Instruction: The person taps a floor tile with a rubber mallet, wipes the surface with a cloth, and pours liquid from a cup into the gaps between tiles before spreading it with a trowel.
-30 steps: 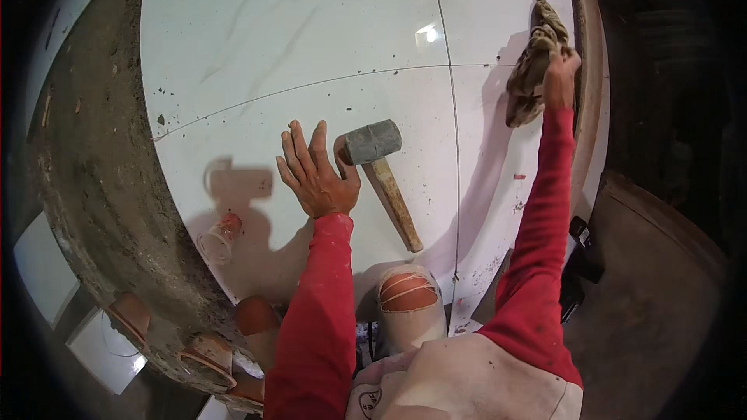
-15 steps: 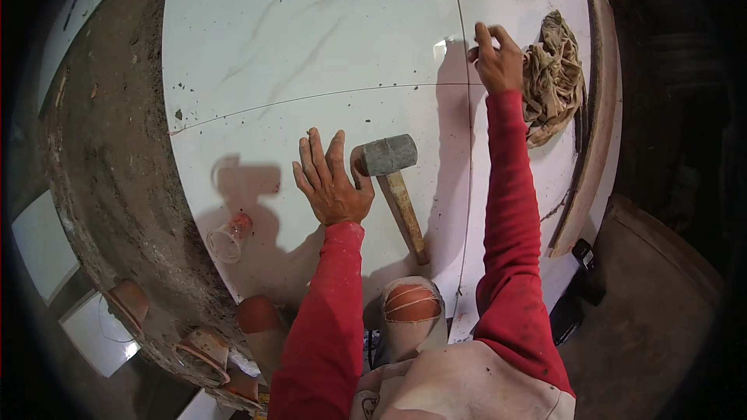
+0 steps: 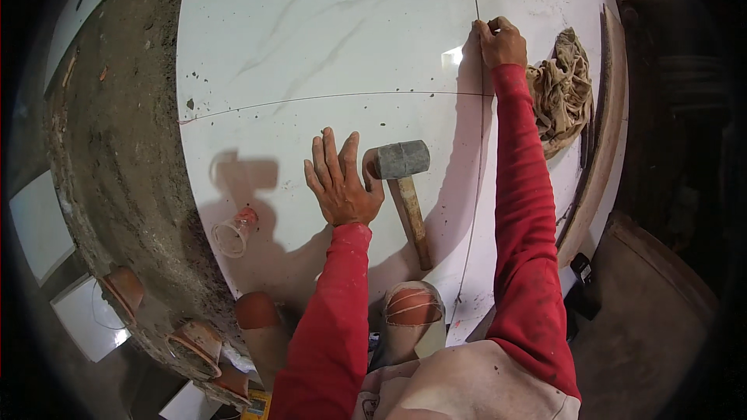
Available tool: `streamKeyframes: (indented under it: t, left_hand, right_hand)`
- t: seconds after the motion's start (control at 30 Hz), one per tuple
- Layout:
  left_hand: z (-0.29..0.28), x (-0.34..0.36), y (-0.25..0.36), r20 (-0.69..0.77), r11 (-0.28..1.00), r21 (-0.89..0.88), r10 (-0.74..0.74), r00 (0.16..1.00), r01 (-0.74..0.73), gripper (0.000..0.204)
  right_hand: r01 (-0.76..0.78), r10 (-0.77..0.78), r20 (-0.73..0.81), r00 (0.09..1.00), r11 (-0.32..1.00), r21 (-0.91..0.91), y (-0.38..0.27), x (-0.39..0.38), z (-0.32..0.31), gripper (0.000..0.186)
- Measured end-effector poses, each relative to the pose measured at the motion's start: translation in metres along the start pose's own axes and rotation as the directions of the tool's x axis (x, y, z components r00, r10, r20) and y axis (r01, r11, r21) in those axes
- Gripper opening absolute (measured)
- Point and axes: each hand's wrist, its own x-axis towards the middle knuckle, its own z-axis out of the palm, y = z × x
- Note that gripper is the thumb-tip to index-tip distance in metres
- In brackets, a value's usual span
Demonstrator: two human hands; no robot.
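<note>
My left hand [image 3: 346,187] lies palm down on a glossy white tile [image 3: 280,47] with its fingers spread. Just right of its thumb rests a rubber mallet [image 3: 403,159], its grey head toward the far side and its wooden handle toward my knees. Farther off on the right, my right hand [image 3: 504,45] is bent over, with thumb and fingers pinched together at the dark joint [image 3: 481,128] between tiles. Whatever the pinch holds, if anything, is too small to make out. A crumpled, dirty cloth [image 3: 562,97] lies beside my right forearm.
A clear plastic cup [image 3: 231,237] with reddish contents sits left on the tile. Along the left runs a strip of grey mortar [image 3: 124,132]; broken terracotta pieces [image 3: 198,346] lie near its lower end. A long wooden board [image 3: 611,117] borders the right side. Crumbs dot the tiles.
My right hand has moved a little farther away, and its fingertips have closed at the joint. My left hand stays flat beside the mallet. The whole view has shifted slightly.
</note>
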Motion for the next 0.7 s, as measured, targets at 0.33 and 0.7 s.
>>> streamKeyframes:
  t: [0.33, 0.7]
  left_hand:
    - [-0.002, 0.001, -0.003, -0.012, 1.0, 0.022, -0.004, 1.0, 0.004, 0.057]
    - [-0.002, 0.001, -0.003, -0.014, 1.0, 0.011, 0.002, 1.0, -0.002, 0.06]
  right_hand:
    - [0.105, -0.091, 0.129, 0.987, 0.989, -0.108, -0.017, -0.004, -0.008, 0.023]
    - [0.183, -0.141, 0.351, 0.926, 0.979, -0.088, 0.015, -0.072, -0.032, 0.019]
